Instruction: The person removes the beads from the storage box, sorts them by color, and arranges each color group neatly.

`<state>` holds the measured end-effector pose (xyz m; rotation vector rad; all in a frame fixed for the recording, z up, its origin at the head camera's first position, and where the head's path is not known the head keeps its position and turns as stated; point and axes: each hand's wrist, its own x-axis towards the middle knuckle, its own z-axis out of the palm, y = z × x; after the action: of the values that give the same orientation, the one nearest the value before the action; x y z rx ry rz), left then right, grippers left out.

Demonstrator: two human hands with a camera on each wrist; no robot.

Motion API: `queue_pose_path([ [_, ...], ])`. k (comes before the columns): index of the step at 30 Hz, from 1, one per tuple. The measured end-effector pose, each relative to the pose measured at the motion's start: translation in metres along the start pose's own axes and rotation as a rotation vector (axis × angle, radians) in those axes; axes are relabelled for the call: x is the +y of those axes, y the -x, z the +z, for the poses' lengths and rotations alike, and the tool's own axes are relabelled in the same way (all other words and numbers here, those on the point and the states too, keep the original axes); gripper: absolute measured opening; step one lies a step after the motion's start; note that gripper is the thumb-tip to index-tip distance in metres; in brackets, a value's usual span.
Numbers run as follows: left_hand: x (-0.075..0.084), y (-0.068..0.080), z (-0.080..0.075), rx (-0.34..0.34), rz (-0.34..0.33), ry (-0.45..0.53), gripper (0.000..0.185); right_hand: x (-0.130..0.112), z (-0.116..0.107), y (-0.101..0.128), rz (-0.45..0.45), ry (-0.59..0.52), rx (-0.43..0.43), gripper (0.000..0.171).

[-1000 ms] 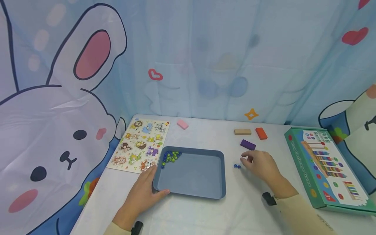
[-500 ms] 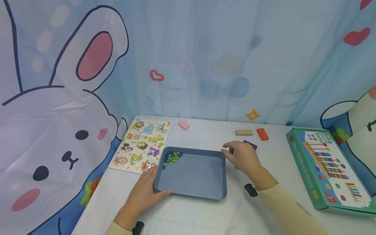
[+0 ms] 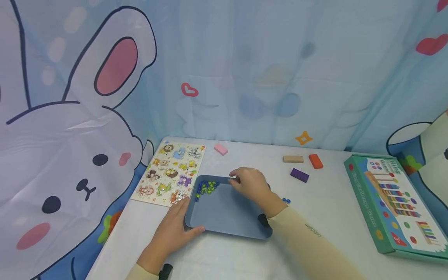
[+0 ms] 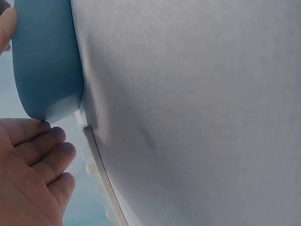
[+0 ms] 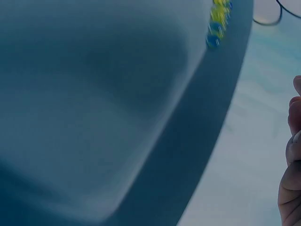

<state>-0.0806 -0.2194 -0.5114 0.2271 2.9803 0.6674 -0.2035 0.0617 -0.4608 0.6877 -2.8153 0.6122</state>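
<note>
A shallow grey-blue tray [image 3: 220, 214] lies on the table, with several small glossy blue and green beads [image 3: 207, 188] gathered in its far left corner. My left hand [image 3: 172, 223] rests at the tray's near left corner, fingers along the side and thumb at the front edge. Over the tray's far side hovers my right hand [image 3: 250, 184], thumb and index finger close together. Whether a bead sits between them is hidden. In the right wrist view, curled fingers [image 5: 292, 150] show at the edge. Small blue beads [image 3: 286, 201] lie on the cloth right of the tray.
An animal puzzle board [image 3: 168, 173] lies left of the tray. Behind are a pink block [image 3: 221, 149], a tan block [image 3: 293, 159], an orange-red block [image 3: 315, 161] and a purple block [image 3: 299, 175]. A green game box [image 3: 395, 206] stands at the right.
My right hand has moved left, from beside the loose blue beads to above the tray. My left hand and the tray stay in place; the view has shifted slightly.
</note>
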Motion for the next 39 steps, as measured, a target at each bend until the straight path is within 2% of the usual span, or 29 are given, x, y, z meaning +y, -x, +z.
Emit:
queue_pose_path([
  [9, 0.001, 0.000, 0.001, -0.001, -0.007, -0.006, 0.118, -0.027, 0.038, -0.014, -0.037, -0.006, -0.113, 0.019],
  [15, 0.003, -0.001, 0.000, 0.009, 0.000, 0.001, 0.116, -0.034, 0.055, -0.017, -0.070, 0.011, -0.143, 0.017],
  [28, 0.003, -0.001, -0.001, -0.004, -0.006, -0.012, 0.117, -0.044, 0.070, -0.018, -0.096, 0.022, -0.203, 0.014],
  [39, 0.001, -0.001, 0.000, -0.001, -0.002, -0.023, 0.116, -0.044, 0.076, -0.019, -0.124, 0.046, -0.189, 0.010],
])
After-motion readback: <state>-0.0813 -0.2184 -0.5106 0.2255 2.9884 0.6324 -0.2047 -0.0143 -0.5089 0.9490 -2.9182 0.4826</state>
